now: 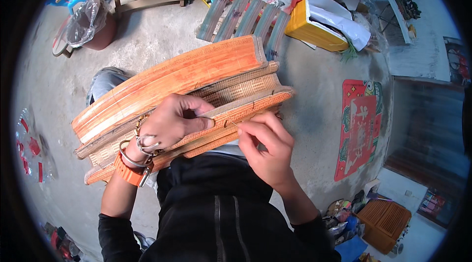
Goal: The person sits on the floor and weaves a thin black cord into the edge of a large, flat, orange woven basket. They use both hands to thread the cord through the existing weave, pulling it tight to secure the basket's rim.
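Note:
A folded bamboo mat (172,72), orange-brown with woven cloth edging, lies across my lap in several thick layers. My left hand (172,119) is closed on the mat's near folded edge, thumb on the near side and fingers reaching over into the fold. Just right of that thumb, my right hand (268,146) pinches a thin needle (233,124) between thumb and forefinger, close against the edging. Short dark stitches show along this edge. The needle's tip and any thread are too fine to make out. Bracelets and an orange-strapped watch (129,171) sit on my left wrist.
On the concrete floor ahead lie a striped slatted stool top (246,16) and a yellow box (312,26) with papers. A lined bin (98,28) stands far left, near a wooden frame (150,2). A red mat (359,129) lies right; shoes and a brown cabinet (386,222) are lower right.

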Demonstrator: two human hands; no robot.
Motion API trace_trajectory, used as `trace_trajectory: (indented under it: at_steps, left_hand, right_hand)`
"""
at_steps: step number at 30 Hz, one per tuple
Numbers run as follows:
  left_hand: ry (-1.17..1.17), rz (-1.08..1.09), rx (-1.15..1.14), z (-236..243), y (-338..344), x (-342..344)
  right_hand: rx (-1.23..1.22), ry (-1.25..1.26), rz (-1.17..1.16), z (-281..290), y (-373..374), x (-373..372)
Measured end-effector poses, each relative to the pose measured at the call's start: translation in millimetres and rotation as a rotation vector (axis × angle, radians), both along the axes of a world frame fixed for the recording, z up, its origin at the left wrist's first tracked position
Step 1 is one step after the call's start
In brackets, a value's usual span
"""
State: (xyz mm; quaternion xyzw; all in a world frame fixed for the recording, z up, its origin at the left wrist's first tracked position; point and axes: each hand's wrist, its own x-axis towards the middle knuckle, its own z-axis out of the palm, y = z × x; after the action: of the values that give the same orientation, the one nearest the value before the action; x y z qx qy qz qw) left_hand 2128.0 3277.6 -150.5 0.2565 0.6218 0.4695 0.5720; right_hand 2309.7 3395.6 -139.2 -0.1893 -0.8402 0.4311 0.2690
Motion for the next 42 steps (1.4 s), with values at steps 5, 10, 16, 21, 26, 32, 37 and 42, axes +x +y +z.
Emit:
trace_trajectory:
  at_steps: [5, 10, 16, 21, 26, 32, 37, 42]
  left_hand:
    - [0.019, 0.001, -0.009, 1.1, 0.1, -0.9]
    - [0.029, 0.005, -0.005, 0.3, 0.6, -0.5]
    - [0.028, 0.008, 0.006, -0.6, 0.4, 0.4]
    - [0.061, 0.011, 0.014, -4.1, -0.2, 1.9]
    - [0.099, 0.017, 0.045, -3.3, 0.5, 4.9]
    - [0.180, -0.008, 0.037, -2.7, -0.8, 5.2]
    - [0.090, 0.001, -0.002, -1.6, 0.1, 1.3]
    - [0.043, -0.003, -0.011, -6.6, -0.2, 1.1]
  right_hand:
    - [-0.007, 0.012, -0.049, -6.8, -2.3, -3.2]
    - [0.006, -0.003, -0.070, -10.6, -0.5, -3.7]
    - [0.017, -0.014, -0.076, -10.3, -0.1, -5.8]
    - [0.095, -0.046, -0.096, -10.6, -3.3, -7.5]
    - [0.237, -0.056, -0.067, -10.2, -5.2, -12.5]
    - [0.237, -0.066, -0.064, -8.7, -4.7, -10.8]
    - [0.215, -0.009, -0.088, -14.0, -4.7, -8.5]
    - [0.205, -0.036, -0.077, -12.6, -4.8, -9.6]
